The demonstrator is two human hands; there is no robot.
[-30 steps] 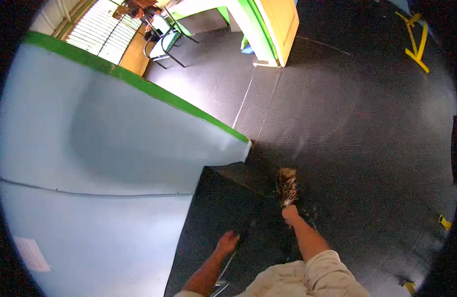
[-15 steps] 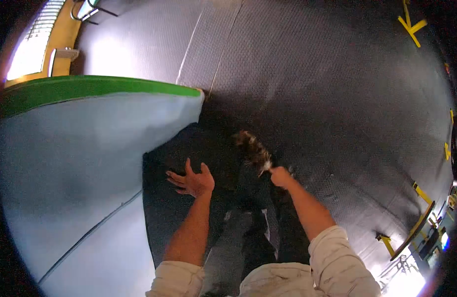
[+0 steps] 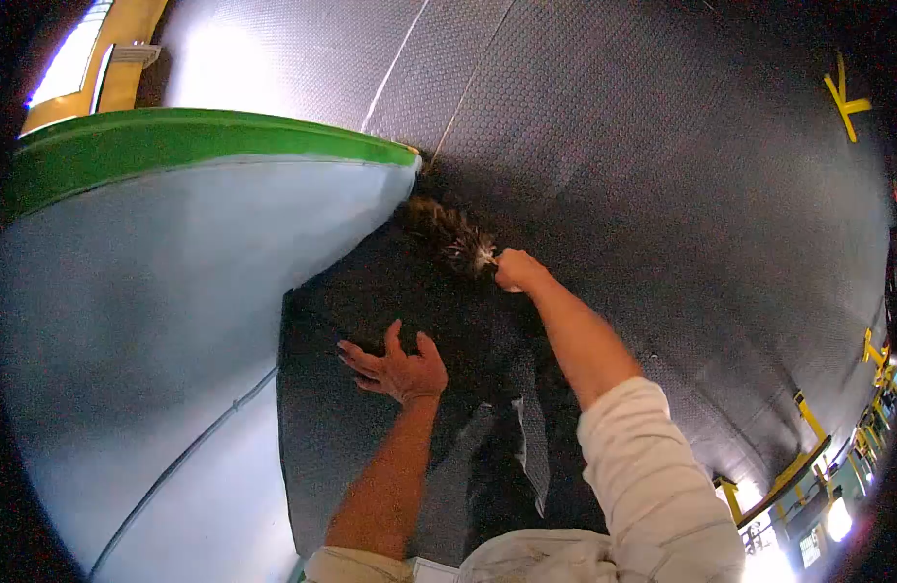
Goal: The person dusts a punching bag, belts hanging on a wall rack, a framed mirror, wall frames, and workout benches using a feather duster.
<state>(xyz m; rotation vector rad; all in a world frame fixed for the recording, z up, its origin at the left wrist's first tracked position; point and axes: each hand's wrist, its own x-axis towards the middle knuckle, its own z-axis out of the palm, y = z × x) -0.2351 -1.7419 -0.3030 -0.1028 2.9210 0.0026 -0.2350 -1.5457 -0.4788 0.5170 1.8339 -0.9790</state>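
A brown feather duster with pale feathers near its handle is gripped in my right hand. Its feathered tip points up and left, close by the corner where the wall's green band ends. My fingers wrap round the handle and hide most of it. Lower and to the left, my left hand hangs over the dark floor, fingers spread and holding nothing. The light blue-grey wall with its green band stands left of both hands.
Dark textured matting with pale seams covers the floor. A yellow tape mark lies at the upper right. Along the wall runs a thin grey cable. Yellow-edged fittings line the far right, near bright lights.
My right hand has carried the feather duster up and left, toward the green-banded wall's corner. My left hand has shifted slightly right and stays spread. The view has shifted a little.
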